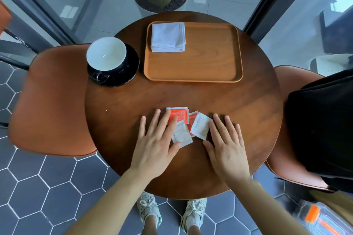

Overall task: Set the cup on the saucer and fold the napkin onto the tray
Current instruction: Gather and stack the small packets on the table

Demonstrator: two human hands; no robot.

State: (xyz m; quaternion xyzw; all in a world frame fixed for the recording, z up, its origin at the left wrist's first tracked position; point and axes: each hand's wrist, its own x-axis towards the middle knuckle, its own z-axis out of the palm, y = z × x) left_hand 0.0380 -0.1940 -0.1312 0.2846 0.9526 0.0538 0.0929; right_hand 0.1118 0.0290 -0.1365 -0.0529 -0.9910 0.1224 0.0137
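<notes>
Near the table's near edge, the left hand lies flat, fingers straight and spread, fingertips resting on a small heap of flat paper sachets, red and white. The right hand lies flat beside them, fingers straight, forefinger touching a white sachet. The round table is dark grained wood. At its left edge the glossy black cup, white inside, sits on a black saucer. Toward the far edge, a round-cornered wooden tray holds the white cloth napkin, folded square, in its far left corner.
</notes>
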